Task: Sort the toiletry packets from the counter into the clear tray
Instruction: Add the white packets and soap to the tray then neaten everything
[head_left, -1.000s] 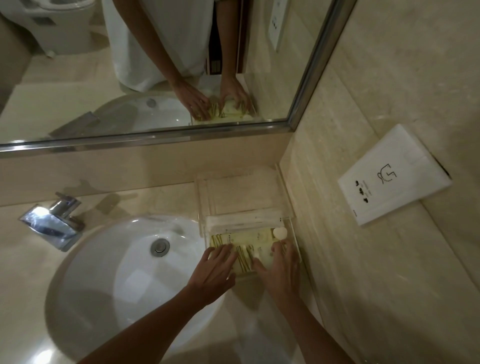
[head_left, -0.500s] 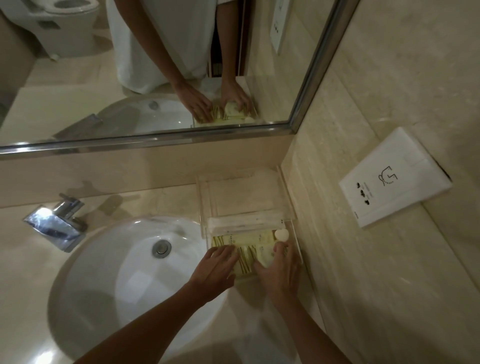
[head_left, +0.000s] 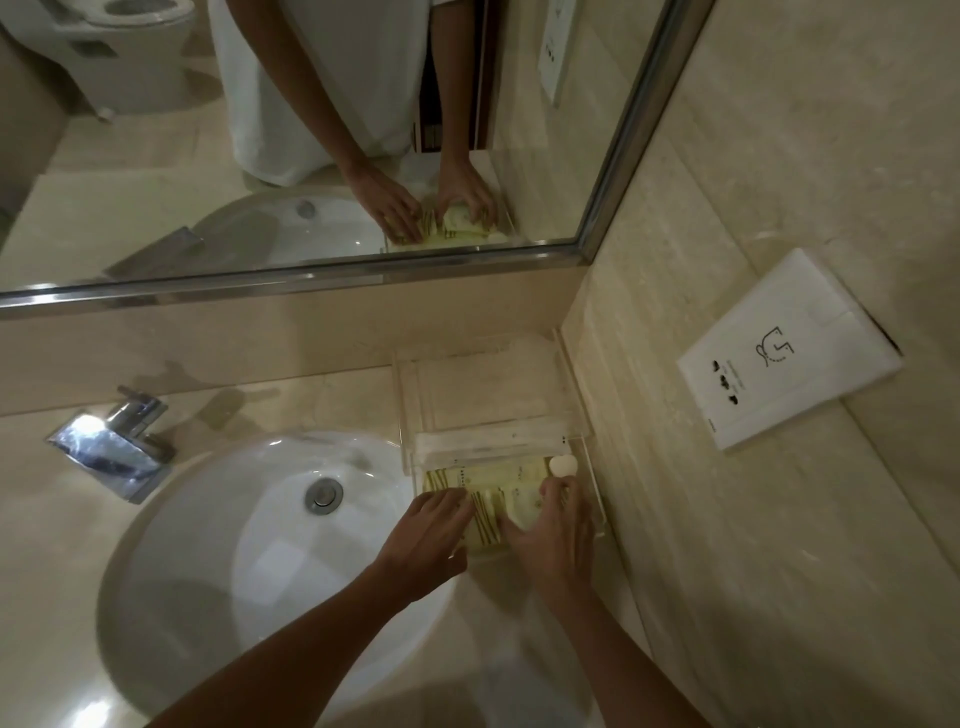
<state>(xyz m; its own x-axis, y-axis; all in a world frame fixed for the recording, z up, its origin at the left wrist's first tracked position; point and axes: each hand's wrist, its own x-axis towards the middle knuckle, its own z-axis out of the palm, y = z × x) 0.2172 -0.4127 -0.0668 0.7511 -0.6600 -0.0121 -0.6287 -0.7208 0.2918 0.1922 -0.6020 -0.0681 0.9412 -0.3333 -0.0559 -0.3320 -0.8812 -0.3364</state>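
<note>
Packets fill the clear tray's near section, left hand flat on them, right hand gripping one; far section bare.

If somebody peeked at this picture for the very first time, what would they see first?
Probably the two hands in the middle, the left hand and right hand, both resting on yellow striped toiletry packets in the clear tray at the counter's right end, against the wall. Next comes the big white sink with its shiny faucet on the left, and the wide mirror above, showing the same hands again.
</note>
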